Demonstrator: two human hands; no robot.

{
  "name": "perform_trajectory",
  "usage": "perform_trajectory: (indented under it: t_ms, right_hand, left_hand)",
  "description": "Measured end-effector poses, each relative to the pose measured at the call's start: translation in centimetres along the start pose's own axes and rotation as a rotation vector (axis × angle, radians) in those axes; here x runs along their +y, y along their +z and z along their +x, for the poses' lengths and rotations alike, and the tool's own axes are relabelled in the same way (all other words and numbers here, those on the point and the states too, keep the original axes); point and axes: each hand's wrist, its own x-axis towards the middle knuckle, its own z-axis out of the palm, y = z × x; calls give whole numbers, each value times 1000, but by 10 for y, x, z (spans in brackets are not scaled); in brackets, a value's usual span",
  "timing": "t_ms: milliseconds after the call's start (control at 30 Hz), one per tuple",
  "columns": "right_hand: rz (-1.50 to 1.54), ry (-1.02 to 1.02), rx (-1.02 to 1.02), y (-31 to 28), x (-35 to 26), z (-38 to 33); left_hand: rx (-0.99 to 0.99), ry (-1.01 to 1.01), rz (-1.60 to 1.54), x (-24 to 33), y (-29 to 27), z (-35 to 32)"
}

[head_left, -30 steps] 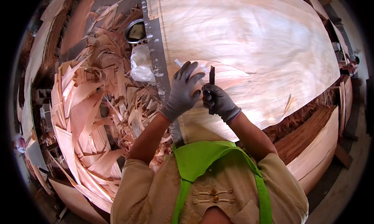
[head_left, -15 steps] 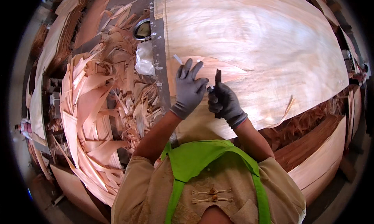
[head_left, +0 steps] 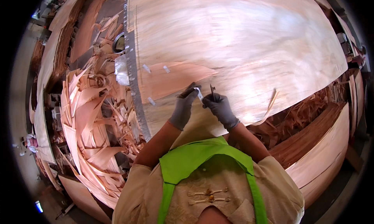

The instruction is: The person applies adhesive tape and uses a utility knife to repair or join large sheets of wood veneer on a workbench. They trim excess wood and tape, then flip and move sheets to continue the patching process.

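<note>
My gloved left hand (head_left: 183,107) pinches one end of a short white tape strip (head_left: 199,94). The strip's other end reaches my gloved right hand (head_left: 221,110). That hand is closed round a dark, narrow, blade-like tool (head_left: 212,90) pointing away from me; its exact kind is unclear. Both hands are over the near part of a large pale veneer sheet (head_left: 249,49). Just beyond my left hand lies a reddish, pointed veneer patch (head_left: 175,74), with three white tape pieces (head_left: 151,101) at its edges.
A dark strip with white marks (head_left: 134,68) borders the sheet's left side. Beside it are a white plastic bag (head_left: 121,70) and a round metal bowl (head_left: 119,42). Torn veneer scraps (head_left: 87,107) heap up at left. A veneer stack (head_left: 317,161) stands at right; a loose sliver (head_left: 271,105) lies nearer.
My left hand, spread over the patch before, has drawn back and now pinches a tape strip. My hands are closer together. The whole view has shifted, moving the sheet leftward.
</note>
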Motion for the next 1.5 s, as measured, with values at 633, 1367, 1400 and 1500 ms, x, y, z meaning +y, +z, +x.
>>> perform_trajectory:
  t_ms: [633,1367,1400,1500]
  right_hand:
    - [-31,144,251,-86,37,140]
    - [-218,-926,442,-68,-335,205]
    - [-202,-887,435,-61,-360,206]
    - [-189,-966,365,-41,-415,219]
  left_hand:
    - [-485,698,1682,-55,23,123]
    - [-593,1187,1439,0,-9,113]
    - [-437,1197,1354,17,-13,106]
    - [-189,898,1334,66,-25,91]
